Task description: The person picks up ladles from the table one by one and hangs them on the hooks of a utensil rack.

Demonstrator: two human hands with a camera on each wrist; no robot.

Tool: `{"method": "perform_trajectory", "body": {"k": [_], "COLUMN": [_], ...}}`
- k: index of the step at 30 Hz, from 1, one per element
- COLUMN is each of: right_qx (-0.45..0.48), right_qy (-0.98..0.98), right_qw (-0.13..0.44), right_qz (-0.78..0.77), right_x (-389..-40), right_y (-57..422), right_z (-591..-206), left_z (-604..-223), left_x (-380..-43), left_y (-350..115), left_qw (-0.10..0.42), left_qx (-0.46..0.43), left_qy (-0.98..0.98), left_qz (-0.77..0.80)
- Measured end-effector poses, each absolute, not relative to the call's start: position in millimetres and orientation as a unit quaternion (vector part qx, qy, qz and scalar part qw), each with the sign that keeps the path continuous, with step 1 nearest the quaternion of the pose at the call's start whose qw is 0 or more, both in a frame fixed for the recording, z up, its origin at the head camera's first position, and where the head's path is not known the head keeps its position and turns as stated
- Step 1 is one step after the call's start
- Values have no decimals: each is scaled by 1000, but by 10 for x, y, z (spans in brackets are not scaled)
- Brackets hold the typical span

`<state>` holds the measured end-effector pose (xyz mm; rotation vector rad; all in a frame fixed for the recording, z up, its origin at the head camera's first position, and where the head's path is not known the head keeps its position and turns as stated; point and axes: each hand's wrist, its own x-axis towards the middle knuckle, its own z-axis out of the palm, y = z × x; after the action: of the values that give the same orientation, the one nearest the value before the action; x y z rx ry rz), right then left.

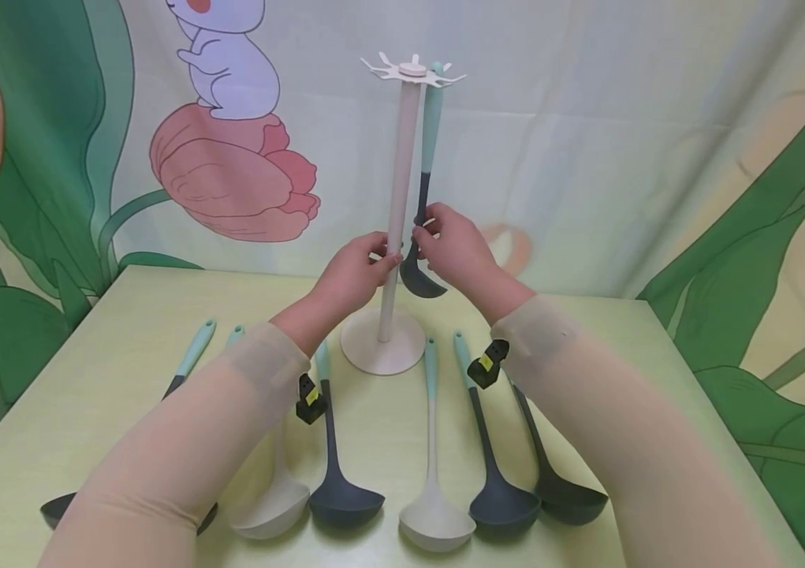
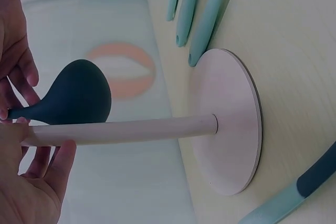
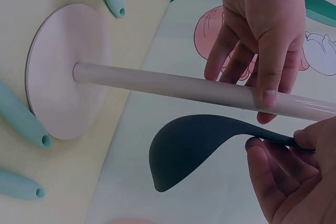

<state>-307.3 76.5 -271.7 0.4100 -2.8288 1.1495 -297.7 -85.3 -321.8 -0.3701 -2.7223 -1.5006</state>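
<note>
A pale pink stand (image 1: 405, 150) with a round base and a crown of hooks (image 1: 412, 71) stands upright at the back of the table. My left hand (image 1: 352, 272) holds its pole between thumb and fingers, below mid-height. Just right of the pole, a ladle (image 1: 433, 130) hangs bowl-down, its mint handle end up at the hooks. The thumb and fingers of my right hand (image 1: 455, 241) pinch the ladle's dark neck just above the bowl. In the right wrist view, the dark bowl (image 3: 184, 150) is beside the pole, below the left hand.
Several more ladles lie on the table, mint handles pointing back: a white ladle (image 1: 437, 521), a dark ladle (image 1: 504, 505) and a black ladle (image 1: 572, 503) at right, others at left partly behind my left sleeve (image 1: 161, 457). A printed curtain (image 1: 551, 158) hangs behind the table.
</note>
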Motion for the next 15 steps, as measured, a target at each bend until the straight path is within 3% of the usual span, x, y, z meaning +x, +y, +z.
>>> {"method": "perform_trajectory", "body": {"k": [15], "right_qx": [127], "right_qy": [-946], "right_qw": [26], "right_qz": [296], "right_x": [-3091], "right_y": [980], "right_z": [-2888], "left_z": [-3239], "left_x": [-2990], "left_y": [-862], "left_qw": [5], "left_qx": [-124], "left_qy": [-866], "left_qz": [-485]}}
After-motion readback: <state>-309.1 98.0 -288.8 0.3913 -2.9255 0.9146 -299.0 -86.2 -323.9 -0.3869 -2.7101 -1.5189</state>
